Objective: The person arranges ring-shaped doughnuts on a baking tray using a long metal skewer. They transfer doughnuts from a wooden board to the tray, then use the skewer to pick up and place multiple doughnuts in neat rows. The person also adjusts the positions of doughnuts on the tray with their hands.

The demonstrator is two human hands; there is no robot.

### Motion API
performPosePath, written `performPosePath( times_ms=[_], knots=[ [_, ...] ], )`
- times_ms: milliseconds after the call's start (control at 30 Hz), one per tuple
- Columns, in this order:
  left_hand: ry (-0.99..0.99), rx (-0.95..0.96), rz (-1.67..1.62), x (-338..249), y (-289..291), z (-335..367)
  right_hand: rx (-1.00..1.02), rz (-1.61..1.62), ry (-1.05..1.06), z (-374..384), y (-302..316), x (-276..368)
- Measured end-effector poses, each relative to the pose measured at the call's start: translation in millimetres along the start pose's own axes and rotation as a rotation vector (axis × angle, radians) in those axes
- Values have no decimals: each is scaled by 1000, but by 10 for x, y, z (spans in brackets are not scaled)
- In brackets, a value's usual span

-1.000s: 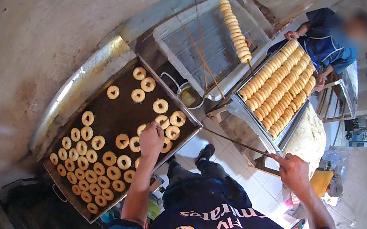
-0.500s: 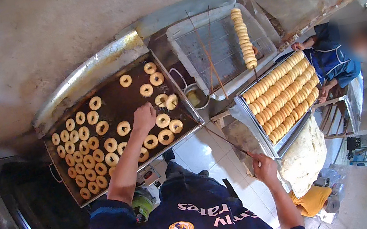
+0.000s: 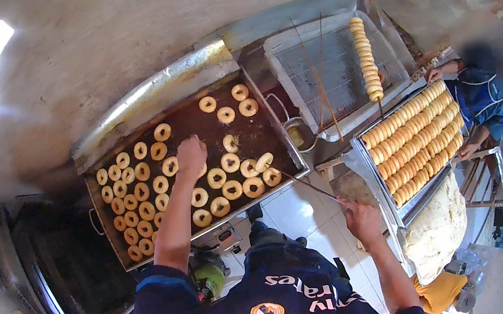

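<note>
Ring doughnuts (image 3: 217, 178) lie scattered over a wide, shallow frying pan (image 3: 203, 111) full of dark oil. Over its middle is my left hand (image 3: 192, 154), closed, with its fingers curled down; whatever they may hold is hidden. My right hand (image 3: 362, 221), to the right of the pan's front corner, grips a thin stick (image 3: 312, 186). The stick slants up and left across the pan's rim. At its far end, a tilted doughnut (image 3: 264, 162) rests above or against the others; whether the stick passes through its hole is unclear.
Right of the pan, a grey tub (image 3: 289, 63) carries thin sticks (image 3: 324, 97) and a doughnut-loaded skewer (image 3: 366, 59). A small pot (image 3: 295, 132) stands between. A co-worker (image 3: 480, 96) holds a tray of doughnut rows (image 3: 413, 138). Pale dough (image 3: 436, 229) lies below it.
The whole view has shifted, moving the scene rightward. My left hand has moved left among the doughnuts, away from the right-hand cluster. One doughnut now sits tilted at the stick's end.
</note>
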State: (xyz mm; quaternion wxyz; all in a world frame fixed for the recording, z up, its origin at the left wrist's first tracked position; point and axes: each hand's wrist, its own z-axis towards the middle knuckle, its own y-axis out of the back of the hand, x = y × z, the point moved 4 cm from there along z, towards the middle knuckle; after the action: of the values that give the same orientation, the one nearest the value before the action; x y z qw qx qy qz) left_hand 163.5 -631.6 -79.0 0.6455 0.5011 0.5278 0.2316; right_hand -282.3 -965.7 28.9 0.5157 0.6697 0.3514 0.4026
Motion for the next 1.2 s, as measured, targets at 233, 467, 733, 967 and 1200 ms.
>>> performPosePath(
  times_ms=[233,467,733,967,1200],
  knots=[
    [-120,181,-217,-97,-98,248,41,342,-113,91,-895,-16],
    [50,-94,21,33,-24,847,168,92,-212,510,-445,440],
    [-115,74,-224,250,-80,1124,-80,355,-1,923,-989,180],
    [-113,-131,-163,244,38,1255,111,95,-77,1306,-520,560],
    [-58,-85,-151,1130,-37,1583,-159,463,179,1760,-880,358]
  ],
)
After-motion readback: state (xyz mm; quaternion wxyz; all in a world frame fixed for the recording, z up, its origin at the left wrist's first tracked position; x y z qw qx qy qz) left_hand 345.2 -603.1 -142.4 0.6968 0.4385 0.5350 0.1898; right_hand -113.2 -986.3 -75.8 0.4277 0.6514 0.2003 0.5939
